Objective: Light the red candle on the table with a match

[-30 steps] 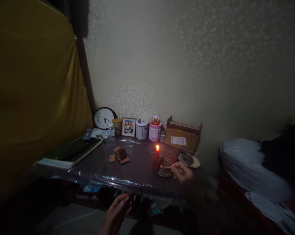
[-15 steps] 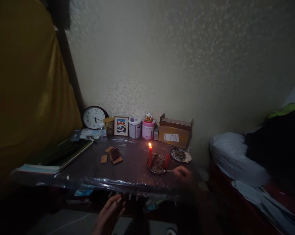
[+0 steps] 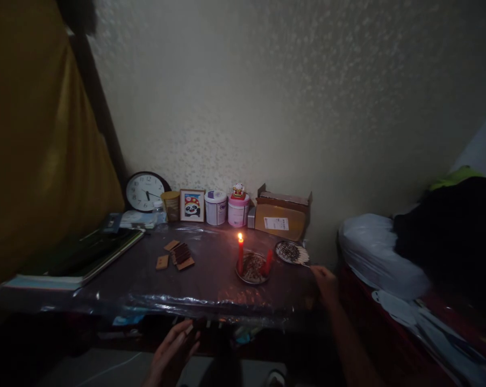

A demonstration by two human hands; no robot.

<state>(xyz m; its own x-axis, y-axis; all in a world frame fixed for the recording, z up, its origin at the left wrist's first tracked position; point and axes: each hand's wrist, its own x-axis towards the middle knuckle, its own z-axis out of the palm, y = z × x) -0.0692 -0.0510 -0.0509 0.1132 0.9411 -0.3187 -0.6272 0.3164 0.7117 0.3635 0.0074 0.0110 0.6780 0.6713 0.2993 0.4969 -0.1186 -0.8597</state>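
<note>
My right hand (image 3: 324,280) pinches a thin pale matchstick (image 3: 305,265), its far end at the edge of a round plate (image 3: 278,258) of dark-headed matches (image 3: 290,251). Low in front of the table, my left hand (image 3: 175,344) is curled around a small dark matchbox (image 3: 198,324), mostly hidden in shadow. Between the hands, a round metal dish (image 3: 251,282) with dark and pale bits in it bears a tall lit red candle (image 3: 240,258) and a shorter unlit red candle (image 3: 268,261).
Several matchboxes (image 3: 181,254) lie on the plastic-covered table (image 3: 211,282). Along the wall stand a clock (image 3: 145,192), a panda picture (image 3: 192,205), two tubs (image 3: 215,208) and a cardboard box (image 3: 282,216). Books (image 3: 77,269) lie left; a bag (image 3: 372,252) sits right.
My right hand has moved right and slightly back with the matchstick, from beside the candle dish to the match plate. My left hand stays low. The whole view has shifted slightly.
</note>
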